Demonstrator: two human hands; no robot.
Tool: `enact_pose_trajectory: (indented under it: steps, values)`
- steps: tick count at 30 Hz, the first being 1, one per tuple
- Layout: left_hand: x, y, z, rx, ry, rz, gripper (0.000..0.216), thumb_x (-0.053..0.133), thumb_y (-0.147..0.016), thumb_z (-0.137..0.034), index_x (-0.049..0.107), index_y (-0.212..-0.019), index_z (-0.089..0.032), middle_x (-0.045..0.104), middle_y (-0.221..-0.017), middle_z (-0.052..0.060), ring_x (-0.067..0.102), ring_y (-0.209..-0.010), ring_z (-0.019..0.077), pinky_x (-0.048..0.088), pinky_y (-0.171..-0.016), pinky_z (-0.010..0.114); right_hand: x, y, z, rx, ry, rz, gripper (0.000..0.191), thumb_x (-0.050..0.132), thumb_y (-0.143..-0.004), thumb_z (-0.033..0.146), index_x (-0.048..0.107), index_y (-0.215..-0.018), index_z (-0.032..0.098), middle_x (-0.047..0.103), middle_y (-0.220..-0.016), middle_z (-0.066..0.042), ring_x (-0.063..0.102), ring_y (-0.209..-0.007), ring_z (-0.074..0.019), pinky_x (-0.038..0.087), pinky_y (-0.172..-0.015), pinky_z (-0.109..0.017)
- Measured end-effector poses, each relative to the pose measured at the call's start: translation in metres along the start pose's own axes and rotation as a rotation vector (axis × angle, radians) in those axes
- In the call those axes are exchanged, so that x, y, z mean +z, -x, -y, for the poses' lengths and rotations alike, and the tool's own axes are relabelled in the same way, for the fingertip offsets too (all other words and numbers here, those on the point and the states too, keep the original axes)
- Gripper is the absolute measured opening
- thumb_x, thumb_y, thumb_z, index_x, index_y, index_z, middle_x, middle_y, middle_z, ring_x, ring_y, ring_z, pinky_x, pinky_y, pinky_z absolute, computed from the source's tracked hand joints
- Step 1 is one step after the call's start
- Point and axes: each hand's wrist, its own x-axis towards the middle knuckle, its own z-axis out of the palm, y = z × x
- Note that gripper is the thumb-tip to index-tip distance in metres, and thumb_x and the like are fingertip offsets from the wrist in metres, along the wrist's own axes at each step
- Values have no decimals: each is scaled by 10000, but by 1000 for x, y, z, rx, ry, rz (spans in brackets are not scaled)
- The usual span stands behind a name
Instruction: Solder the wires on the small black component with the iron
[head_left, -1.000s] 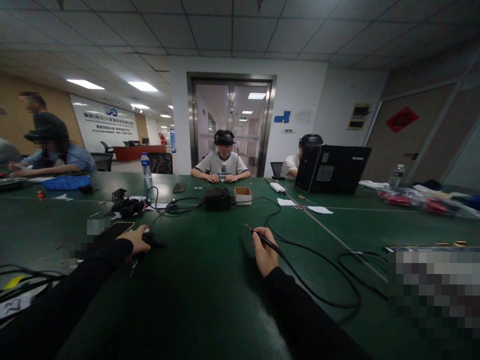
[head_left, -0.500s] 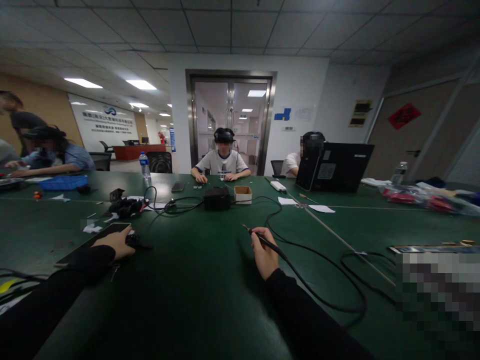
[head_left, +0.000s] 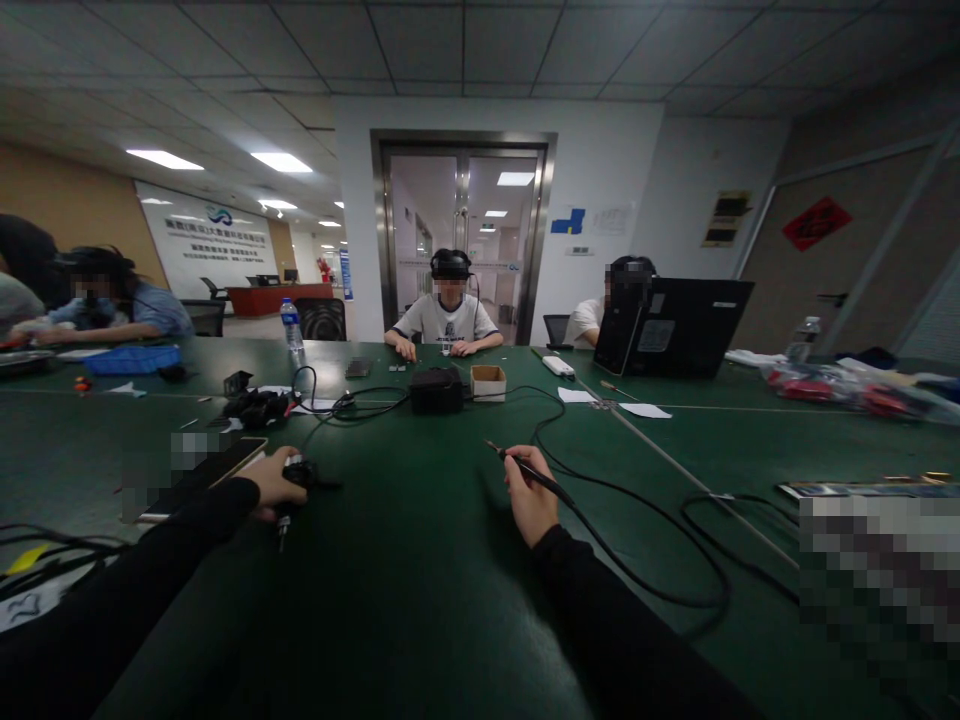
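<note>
My right hand (head_left: 532, 495) is closed in a pen grip round a soldering iron (head_left: 540, 483), held above the green table with its thin tip pointing up and left. The iron's black cable (head_left: 660, 598) loops across the table at the right. My left hand (head_left: 276, 482) has its fingers bent round a small black part (head_left: 302, 474), whose kind I cannot make out. From that part a short dark lead sticks out to the right, and a silver-tipped end (head_left: 283, 532) hangs below. A dark flat phone-like slab (head_left: 206, 480) lies beside my left hand and sleeve.
Ahead stand a black box (head_left: 436, 390) and an open small carton (head_left: 488, 384). Black cables and parts (head_left: 259, 407) lie at the left, near a water bottle (head_left: 291, 326). A laptop (head_left: 679, 332) stands at the right. Several people sit around the table (head_left: 420, 620).
My left hand has moved right, and the small black part has come with it, away from the slab. The right hand with the soldering iron has stayed almost still.
</note>
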Motion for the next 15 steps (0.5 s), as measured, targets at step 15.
enact_pose_trajectory:
  steps: [15]
  values:
    - [94, 30, -173, 339, 242, 278, 841, 779, -480, -275, 480, -1263, -214, 508, -1283, 186, 666, -673, 204, 495, -388, 212, -1, -1, 1, -4, 21, 8, 175, 564, -819, 379, 564, -867, 211, 513, -641, 40, 501, -573, -134, 399, -535, -238]
